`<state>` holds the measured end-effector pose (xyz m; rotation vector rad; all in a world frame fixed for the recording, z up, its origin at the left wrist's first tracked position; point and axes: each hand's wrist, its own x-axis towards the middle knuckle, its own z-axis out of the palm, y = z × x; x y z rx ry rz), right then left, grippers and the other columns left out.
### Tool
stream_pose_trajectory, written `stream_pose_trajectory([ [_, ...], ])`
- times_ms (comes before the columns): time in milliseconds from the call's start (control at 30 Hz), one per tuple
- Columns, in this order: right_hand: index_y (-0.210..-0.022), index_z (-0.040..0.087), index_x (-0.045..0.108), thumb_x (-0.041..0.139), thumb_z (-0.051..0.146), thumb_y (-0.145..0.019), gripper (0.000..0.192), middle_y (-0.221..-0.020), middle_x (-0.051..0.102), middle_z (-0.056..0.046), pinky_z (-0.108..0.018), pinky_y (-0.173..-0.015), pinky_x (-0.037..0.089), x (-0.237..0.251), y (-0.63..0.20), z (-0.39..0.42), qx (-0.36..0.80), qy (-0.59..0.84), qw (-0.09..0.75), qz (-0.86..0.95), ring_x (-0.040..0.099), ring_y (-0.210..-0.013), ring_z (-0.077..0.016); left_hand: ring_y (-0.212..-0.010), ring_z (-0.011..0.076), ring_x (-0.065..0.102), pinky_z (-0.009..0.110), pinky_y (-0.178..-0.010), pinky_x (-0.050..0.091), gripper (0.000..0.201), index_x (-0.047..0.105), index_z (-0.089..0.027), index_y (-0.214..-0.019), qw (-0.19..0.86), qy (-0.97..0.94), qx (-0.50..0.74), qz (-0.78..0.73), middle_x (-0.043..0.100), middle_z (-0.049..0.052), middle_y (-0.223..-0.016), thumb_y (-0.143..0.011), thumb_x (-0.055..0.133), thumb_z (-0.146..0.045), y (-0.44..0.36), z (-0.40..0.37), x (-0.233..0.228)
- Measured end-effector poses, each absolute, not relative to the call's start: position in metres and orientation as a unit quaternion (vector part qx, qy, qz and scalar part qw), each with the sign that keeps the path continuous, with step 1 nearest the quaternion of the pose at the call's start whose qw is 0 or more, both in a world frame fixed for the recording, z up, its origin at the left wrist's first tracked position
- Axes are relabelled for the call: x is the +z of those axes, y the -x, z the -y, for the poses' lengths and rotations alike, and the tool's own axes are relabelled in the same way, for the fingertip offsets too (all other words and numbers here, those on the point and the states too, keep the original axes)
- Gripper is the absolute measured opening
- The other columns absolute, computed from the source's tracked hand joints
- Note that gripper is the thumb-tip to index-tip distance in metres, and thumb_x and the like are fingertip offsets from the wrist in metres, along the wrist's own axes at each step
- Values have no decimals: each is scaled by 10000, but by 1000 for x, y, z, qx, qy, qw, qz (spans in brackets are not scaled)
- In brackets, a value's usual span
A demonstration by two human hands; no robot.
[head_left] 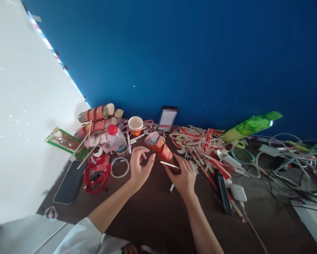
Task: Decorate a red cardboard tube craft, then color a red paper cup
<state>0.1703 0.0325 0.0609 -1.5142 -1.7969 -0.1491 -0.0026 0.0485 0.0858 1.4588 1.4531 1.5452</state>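
Observation:
A red and grey paper tube (161, 147) with yellow marks leans away from me over the dark table. My right hand (184, 176) is closed around its near end. A thin pale stick (170, 164) lies across the tube and reaches under the right hand's fingers. My left hand (140, 165) is just left of the tube, fingers curved and apart, with nothing seen between them. Below the tube, a small pen-like piece (171, 188) rests on the table. Left of my left hand lies a coil of clear wire (119, 167).
Similar paper tubes (97, 113) are stacked at the back left, near a red-capped bottle (117, 139) and a paper cup (135, 126). Red scissors-like frames (96, 174) and a phone (70, 181) lie left. Paper strips (198, 141), a green bottle (251, 127) and tangled cables (293, 169) crowd the right.

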Motion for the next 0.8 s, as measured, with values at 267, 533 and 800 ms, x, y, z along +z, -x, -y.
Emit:
stream_pose_trajectory([
  [267, -1152, 171, 638, 660, 359, -801, 400, -998, 730, -89, -349, -768, 509, 52, -173, -32, -45, 557, 303, 772, 613, -866, -245, -602, 121, 611, 231, -593, 490, 213, 668, -184, -837, 350, -579, 442, -589, 695, 34, -834, -769, 712, -382, 5, -50, 69],
  [533, -1147, 178, 641, 655, 360, -806, 386, -1007, 727, -93, -357, -759, 515, 48, -173, -36, -31, 552, 283, 784, 618, -887, -250, -444, 139, 632, 217, -450, 424, 240, 689, -193, -754, 446, -543, 412, -580, 703, 13, -689, -767, 691, -433, 11, -51, 59],
  [800, -1357, 149, 492, 601, 400, -854, 572, -1238, 640, -163, -447, -859, 514, 62, -186, -34, -21, 548, 315, 775, 616, -1054, -302, -439, 143, 607, 226, -471, 420, 238, 707, -187, -683, 459, -508, 421, -595, 628, -6, -503, -742, 708, -418, 8, -62, 62],
])
